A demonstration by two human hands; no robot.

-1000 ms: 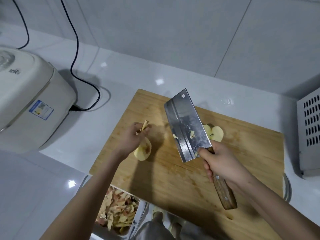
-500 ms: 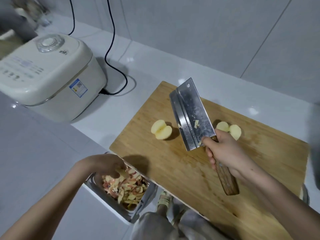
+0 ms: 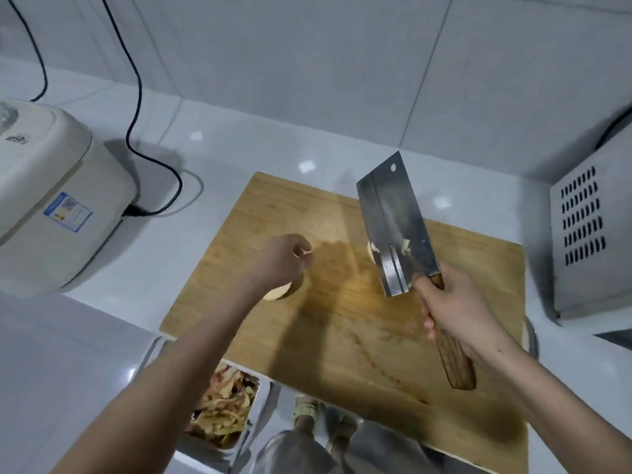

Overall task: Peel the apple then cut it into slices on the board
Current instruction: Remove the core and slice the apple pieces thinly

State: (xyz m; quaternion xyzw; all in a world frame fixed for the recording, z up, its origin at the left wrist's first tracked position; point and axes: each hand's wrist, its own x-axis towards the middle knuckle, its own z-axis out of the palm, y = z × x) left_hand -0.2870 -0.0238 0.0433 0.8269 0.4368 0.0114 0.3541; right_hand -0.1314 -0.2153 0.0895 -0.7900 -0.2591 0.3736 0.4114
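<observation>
Peeling looks done: peels (image 3: 222, 401) fill the tray (image 3: 264, 408) near us. On the cutting board (image 3: 342, 354), one apple piece (image 3: 277, 293) lies under the loosely curled left hand (image 3: 284, 260) (can't tell if it's pinching anything). Another piece (image 3: 372, 250) hides behind the cleaver (image 3: 393, 230), its handle gripped by the right hand (image 3: 455, 302). I'd say slicing's left.

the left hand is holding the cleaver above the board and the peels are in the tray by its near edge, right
No. The head view shows the right hand gripping the cleaver above the board; the left hand hovers over an apple piece. The peels are in the tray by its near edge, as you say.
</observation>
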